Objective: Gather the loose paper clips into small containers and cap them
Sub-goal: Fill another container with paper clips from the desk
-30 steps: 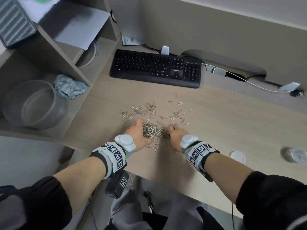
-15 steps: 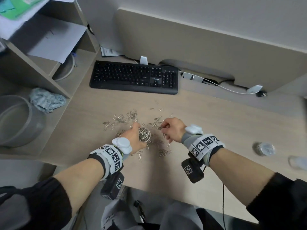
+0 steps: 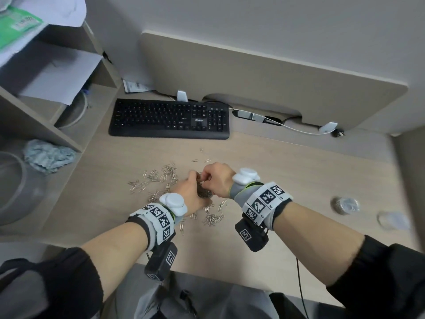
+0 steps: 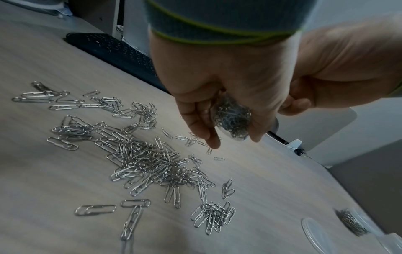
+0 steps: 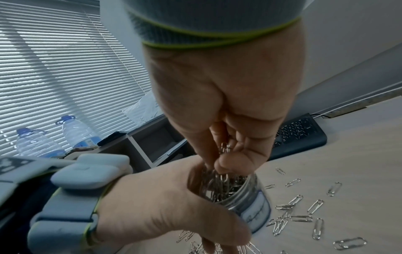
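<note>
left hand (image 3: pixel 188 192) grips small jar (image 5: pixel 243 197), mid-desk near front edge | right hand (image 3: pixel 216 180) pinches paper clips (image 5: pixel 225 148) over its mouth | clips light, slippery, tangle-prone; pinch in small bunches

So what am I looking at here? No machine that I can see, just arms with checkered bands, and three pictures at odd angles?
Right, no robot: a person wears three cameras, one on the head looking down and one on each wrist looking along the hand. The checkered bands are worn with the wrist cameras. On the desk lie loose paper clips, a keyboard, a second small container and a lid. The left hand grips a small clear jar of clips; the right hand pinches a few clips over its mouth.
</note>
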